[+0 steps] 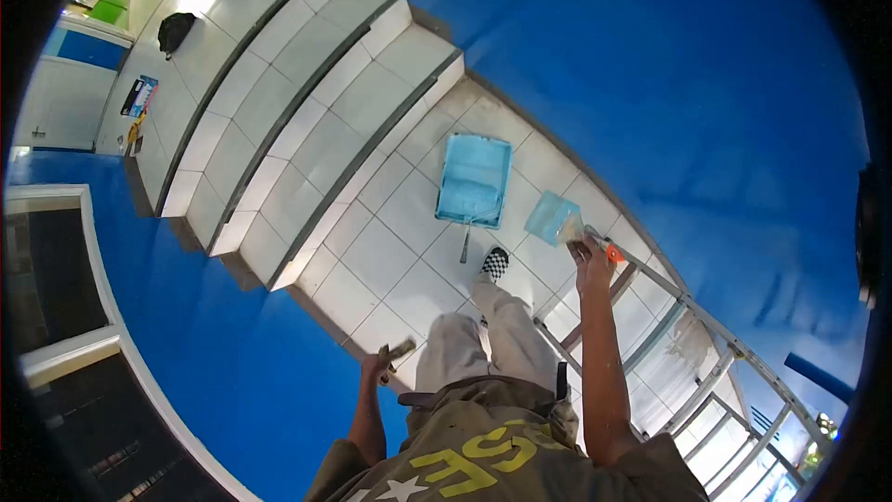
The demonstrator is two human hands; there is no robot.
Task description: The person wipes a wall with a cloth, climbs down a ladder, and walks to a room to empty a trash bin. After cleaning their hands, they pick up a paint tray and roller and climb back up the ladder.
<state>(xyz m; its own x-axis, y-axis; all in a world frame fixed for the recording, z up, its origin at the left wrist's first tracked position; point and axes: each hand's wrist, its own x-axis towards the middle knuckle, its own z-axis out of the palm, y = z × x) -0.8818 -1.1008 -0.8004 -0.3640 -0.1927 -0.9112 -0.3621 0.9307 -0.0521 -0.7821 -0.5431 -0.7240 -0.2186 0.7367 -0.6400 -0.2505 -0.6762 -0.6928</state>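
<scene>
My left hand (375, 365), low on the left beside the blue wall, is closed round a short, brownish paintbrush (401, 350). Out in front on the right, the fingers of my right hand (592, 263) are closed at the edge of a squarish light-blue, paint-coated container (552, 217). Its exact shape is hard to make out. Right by that hand is the orange-tipped end of a metal ladder (683, 297). A light-blue paint tray (476, 177) lies on the tiles ahead of my feet, and a roller handle (465, 244) sticks out over its near edge.
White-tiled steps (325, 102) rise on the left, with dark edges. A black bag (175, 33) and a small box (139, 96) sit on the upper landing. A large blue wall (706, 84) bounds the right side. My checkered shoe (496, 263) stands near the tray.
</scene>
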